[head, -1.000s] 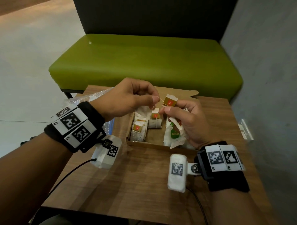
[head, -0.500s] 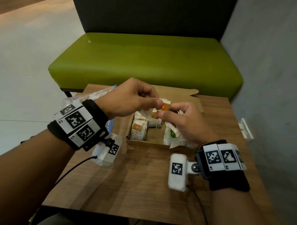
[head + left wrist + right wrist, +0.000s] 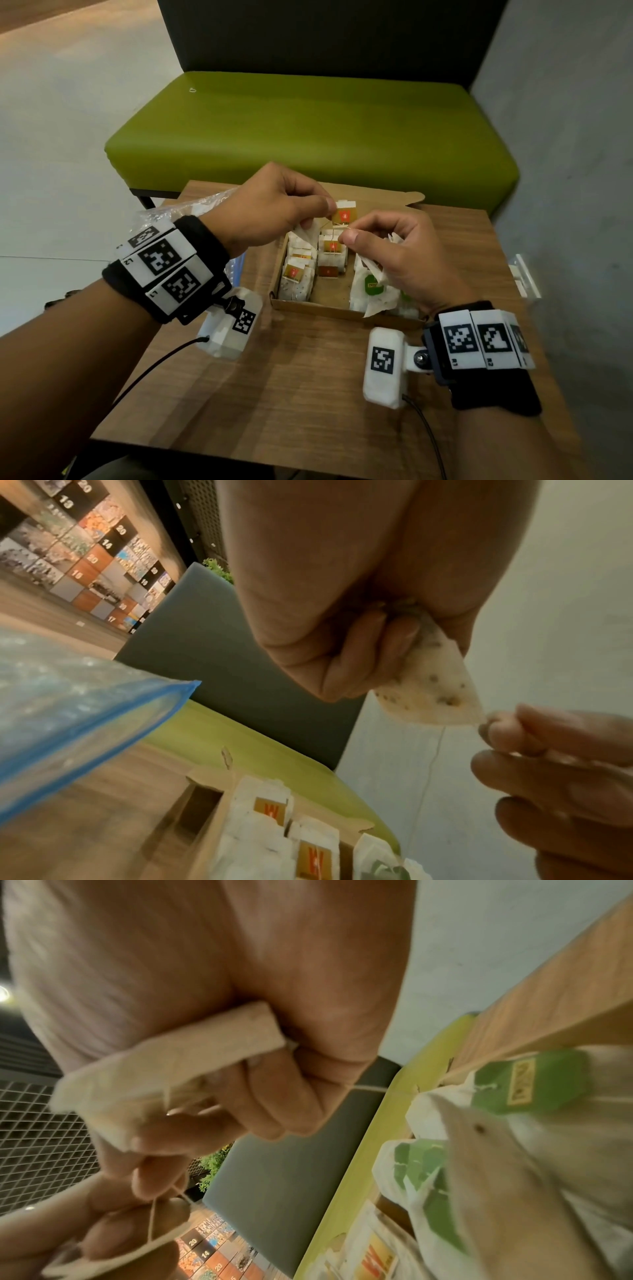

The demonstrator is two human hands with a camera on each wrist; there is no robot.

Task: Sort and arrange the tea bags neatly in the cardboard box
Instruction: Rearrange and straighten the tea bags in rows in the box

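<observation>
my left grip (image 3: 274, 209) pinching a tea bag (image 3: 431, 693) by its red tag (image 3: 344, 215) above the box (image 3: 342, 310), my right grip (image 3: 397, 250) pinching its string (image 3: 433, 761), another bag (image 3: 164, 1056) curled in that palm, sorted bags (image 3: 296, 277) in the box on the counter (image 3: 291, 394)

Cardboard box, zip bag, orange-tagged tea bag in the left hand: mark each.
cardboard box (image 3: 310, 307), head view, near wall.
zip bag (image 3: 103, 710), left wrist view, blue seal.
orange-tagged tea bag (image 3: 344, 216), head view, orange tag.
</observation>
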